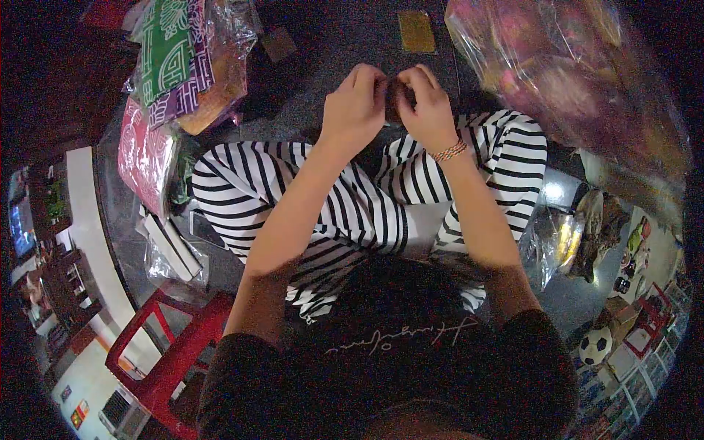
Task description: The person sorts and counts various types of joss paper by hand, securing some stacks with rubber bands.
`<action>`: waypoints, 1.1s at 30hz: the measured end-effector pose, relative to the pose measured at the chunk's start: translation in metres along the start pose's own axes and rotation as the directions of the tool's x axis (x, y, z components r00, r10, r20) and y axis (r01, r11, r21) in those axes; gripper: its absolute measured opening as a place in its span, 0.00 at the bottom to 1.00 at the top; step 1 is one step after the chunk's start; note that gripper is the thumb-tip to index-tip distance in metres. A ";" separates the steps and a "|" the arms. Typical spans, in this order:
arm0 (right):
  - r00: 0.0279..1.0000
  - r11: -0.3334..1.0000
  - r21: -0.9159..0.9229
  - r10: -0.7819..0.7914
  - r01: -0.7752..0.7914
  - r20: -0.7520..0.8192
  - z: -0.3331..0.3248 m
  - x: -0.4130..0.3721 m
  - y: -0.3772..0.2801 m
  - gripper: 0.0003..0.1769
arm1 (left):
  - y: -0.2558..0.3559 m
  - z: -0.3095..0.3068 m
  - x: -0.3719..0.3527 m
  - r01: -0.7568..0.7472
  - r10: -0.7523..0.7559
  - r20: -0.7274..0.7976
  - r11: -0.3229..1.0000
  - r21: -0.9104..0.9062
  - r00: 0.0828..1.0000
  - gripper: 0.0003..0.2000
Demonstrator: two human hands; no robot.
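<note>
My left hand point(356, 104) and my right hand point(427, 104) are close together above my crossed legs, at the top middle of the head view. The fingers of both are curled inward, with the fingertips nearly meeting. Something small and dark may be between them, but shadow hides what it is. A woven bracelet point(448, 152) circles my right wrist. Beyond the hands, a flat yellow-gold rectangular piece point(416, 31) lies on the dark floor. To its left is a dull brown square piece point(279, 45).
Patterned green packets point(163, 59) in clear plastic and a pink packet point(145, 158) lie at left. A large clear bag point(543, 73) holding pinkish things fills the upper right. A red frame point(165, 352) stands lower left; a football point(595, 346) sits lower right.
</note>
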State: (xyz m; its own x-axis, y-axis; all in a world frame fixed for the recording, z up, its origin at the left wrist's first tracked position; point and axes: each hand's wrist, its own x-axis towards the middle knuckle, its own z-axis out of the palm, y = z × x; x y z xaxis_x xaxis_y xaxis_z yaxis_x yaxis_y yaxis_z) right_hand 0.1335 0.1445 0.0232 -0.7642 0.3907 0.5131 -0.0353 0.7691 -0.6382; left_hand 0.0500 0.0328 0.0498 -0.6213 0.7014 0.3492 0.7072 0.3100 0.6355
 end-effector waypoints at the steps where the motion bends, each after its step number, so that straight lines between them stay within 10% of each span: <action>1: 1.000 1.000 0.001 0.001 -0.001 -0.001 0.002 -0.001 0.002 0.11 | 0.001 0.001 0.000 -0.007 0.008 -0.019 1.000 0.010 1.000 0.08; 6: 0.902 0.936 0.200 0.336 -0.288 -0.272 -0.011 0.008 0.020 0.06 | 0.007 0.004 -0.006 0.024 -0.024 -0.005 0.999 -0.048 1.000 0.07; 10: 0.793 0.687 0.465 0.607 -0.559 0.058 -0.006 0.002 0.035 0.09 | -0.007 0.013 -0.003 0.067 -0.070 -0.043 0.995 -0.076 0.997 0.06; 17: 0.814 0.710 0.415 0.558 -0.569 0.162 -0.002 0.004 0.013 0.09 | -0.023 0.011 -0.001 0.143 -0.141 0.024 0.979 -0.145 0.990 0.07; 19: 0.847 0.746 0.403 0.490 -0.531 0.209 -0.003 0.001 0.008 0.09 | -0.031 0.006 0.003 0.567 -0.378 0.486 0.752 -0.335 0.788 0.09; 20: 0.844 0.743 0.404 0.495 -0.534 0.205 -0.005 0.001 0.007 0.09 | -0.029 0.009 0.001 0.567 -0.375 0.491 0.754 -0.332 0.786 0.09; 22: 0.856 0.829 0.286 0.373 -0.481 0.358 -0.008 0.002 0.005 0.09 | -0.028 0.020 -0.008 0.790 -0.561 0.576 0.275 -0.548 0.595 0.16; 23: 0.863 0.848 0.274 0.343 -0.454 0.371 -0.005 -0.001 0.006 0.11 | -0.032 0.025 -0.013 0.793 -0.561 0.579 0.275 -0.544 0.592 0.16; 25: 0.857 0.849 0.272 0.331 -0.453 0.396 0.002 -0.007 0.011 0.12 | -0.040 0.035 -0.019 0.907 -0.358 0.871 -0.125 -0.401 0.336 0.21; 29: 0.767 0.743 0.355 0.321 -0.568 0.556 -0.001 -0.006 0.016 0.16 | -0.049 0.053 -0.023 0.916 -0.259 0.922 -0.208 -0.344 0.288 0.18; 32: 0.796 0.776 0.410 0.189 -0.480 0.575 -0.020 -0.001 -0.001 0.14 | -0.056 0.047 -0.022 0.861 -0.371 0.852 -0.207 -0.464 0.370 0.16; 33: 0.784 0.796 0.421 0.105 -0.435 0.611 -0.025 0.001 -0.002 0.19 | -0.056 0.038 -0.017 0.821 -0.272 0.809 -0.101 -0.563 0.521 0.16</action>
State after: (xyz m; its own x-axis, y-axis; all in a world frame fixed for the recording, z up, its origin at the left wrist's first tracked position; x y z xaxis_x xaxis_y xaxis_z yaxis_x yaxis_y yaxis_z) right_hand 0.1488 0.1558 0.0391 -0.9968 0.0779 -0.0155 0.0330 0.2292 -0.9728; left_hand 0.0341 0.0282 -0.0178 -0.2432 0.8003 -0.5480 -0.7709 0.1834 0.6100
